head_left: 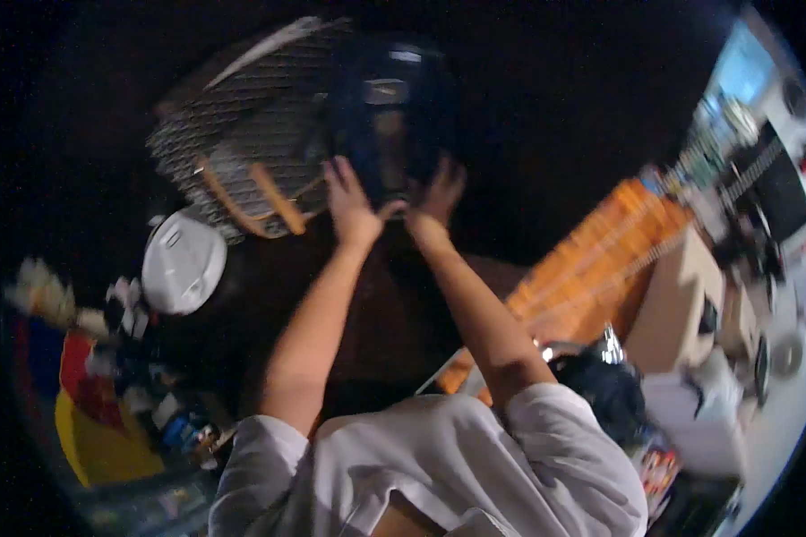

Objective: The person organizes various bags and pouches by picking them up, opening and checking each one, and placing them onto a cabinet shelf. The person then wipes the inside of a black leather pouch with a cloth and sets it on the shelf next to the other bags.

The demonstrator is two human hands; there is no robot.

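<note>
Fingers (345, 176) of the left hand (356, 210) lie nearly straight, loosely spread along the near left side of a dark blue rounded object (396, 130); those of the right hand (433, 201) spread at its near right side. Blur hides whether either hand grips. Close along the object's left edge sits a grey woven-looking bag (251, 116) with tan straps (279, 199), leaving little room there. Rightward, a broad dark gap separates the object from an orange panel (591, 246). A white rounded thing (184, 264) lies beyond the straps, lower left.

White rounded object (184, 262) at left; beige box (672, 304) beside orange surface (587, 259) at right
</note>
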